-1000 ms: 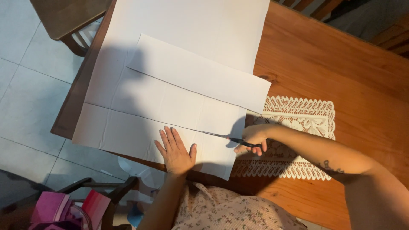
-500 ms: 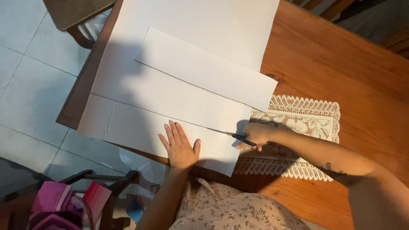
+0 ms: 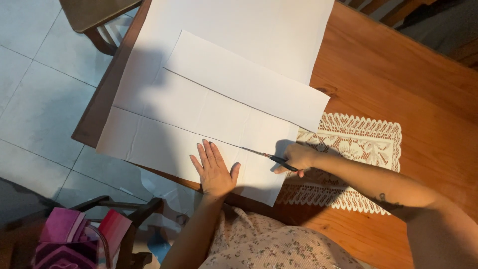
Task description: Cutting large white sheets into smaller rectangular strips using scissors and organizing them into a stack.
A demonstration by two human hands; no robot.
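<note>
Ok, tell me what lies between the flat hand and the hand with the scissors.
Head view: only bare white paper lies between left hand and right hand holding scissors.

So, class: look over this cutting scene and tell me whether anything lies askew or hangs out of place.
The big white paper sheet lies askew and overhangs the wooden table edge at its left. The left hand presses it flat while the right hand works the scissors.

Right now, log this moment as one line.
left hand: flat on white paper | right hand: holds scissors, blades in paper | wooden table
</note>
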